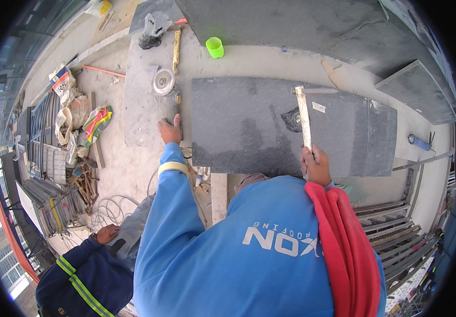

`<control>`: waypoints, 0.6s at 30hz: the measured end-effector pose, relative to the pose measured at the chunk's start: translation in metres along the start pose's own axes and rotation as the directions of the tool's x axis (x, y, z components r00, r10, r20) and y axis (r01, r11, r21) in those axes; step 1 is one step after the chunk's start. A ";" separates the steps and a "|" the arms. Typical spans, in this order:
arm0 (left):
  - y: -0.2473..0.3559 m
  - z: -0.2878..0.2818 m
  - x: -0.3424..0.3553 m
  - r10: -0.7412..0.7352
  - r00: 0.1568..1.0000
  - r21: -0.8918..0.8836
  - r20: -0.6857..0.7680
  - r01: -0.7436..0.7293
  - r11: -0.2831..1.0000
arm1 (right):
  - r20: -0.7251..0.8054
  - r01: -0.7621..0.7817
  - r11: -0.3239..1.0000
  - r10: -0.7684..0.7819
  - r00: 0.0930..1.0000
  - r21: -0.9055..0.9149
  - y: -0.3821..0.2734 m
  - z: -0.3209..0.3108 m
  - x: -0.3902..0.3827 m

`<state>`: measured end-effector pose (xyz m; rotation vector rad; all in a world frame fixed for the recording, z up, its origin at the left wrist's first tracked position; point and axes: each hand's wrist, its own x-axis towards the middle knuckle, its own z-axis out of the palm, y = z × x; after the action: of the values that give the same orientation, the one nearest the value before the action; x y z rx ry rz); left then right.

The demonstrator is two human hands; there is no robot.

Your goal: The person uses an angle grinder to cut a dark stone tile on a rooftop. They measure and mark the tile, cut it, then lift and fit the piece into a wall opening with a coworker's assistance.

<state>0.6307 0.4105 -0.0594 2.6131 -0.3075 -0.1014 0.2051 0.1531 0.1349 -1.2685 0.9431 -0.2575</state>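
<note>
My right hand (316,165) is wrapped round the pale, worn handle of a hammer (304,117). The hammer's grey head points right, above a dark grey stone slab (228,121). A rough dark hole (292,121) in the slab lies just left of the handle, and a small white label (318,107) to its right. Left of the slab, my left hand (171,130) has thumb and fingers apart beside a narrow dark bar (179,109). Whether it touches the bar is unclear. Beyond this hand sits a tool with a round pale disc (163,82).
A yellow-handled tool (176,50) and a bright green cup (214,47) stand farther back, near large dark slabs (302,26). A blue caulking gun (420,141) lies right. Sacks (74,111) and loose cable (111,211) are left. Another person's navy sleeve (82,269) shows lower left.
</note>
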 end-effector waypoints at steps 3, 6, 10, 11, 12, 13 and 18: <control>0.002 -0.004 0.001 0.006 1.000 0.013 0.020 -0.007 1.000 | 0.007 0.020 1.000 -0.020 1.000 -0.005 -0.001 0.002 -0.003; 0.003 -0.006 0.003 -0.019 1.000 0.020 0.018 0.019 1.000 | -0.018 0.019 1.000 -0.020 1.000 -0.022 0.000 0.000 -0.005; 0.001 -0.005 0.000 -0.068 0.998 0.120 0.020 0.065 0.991 | -0.130 0.061 0.966 -0.096 0.987 -0.251 0.010 -0.005 -0.009; 0.001 -0.004 -0.001 -0.056 0.998 0.122 0.002 0.055 0.991 | -0.158 0.134 0.937 -0.192 0.969 -0.321 0.014 -0.006 -0.010; 0.002 -0.003 -0.001 -0.059 0.998 0.152 -0.006 0.060 0.987 | -0.208 0.170 0.908 -0.264 0.942 -0.383 0.017 -0.009 -0.011; 0.002 -0.002 -0.001 -0.050 0.999 0.177 -0.006 0.051 0.983 | -0.247 0.097 0.945 -0.179 0.952 -0.311 0.020 -0.013 -0.013; 0.006 0.003 -0.010 -0.007 0.994 0.272 -0.106 0.035 0.962 | -0.437 0.039 0.966 -0.152 0.886 -0.256 0.033 -0.043 -0.023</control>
<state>0.6195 0.4065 -0.0586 2.8837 -0.2734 0.0760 0.1492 0.1489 0.1169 -1.5154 1.3443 -0.5502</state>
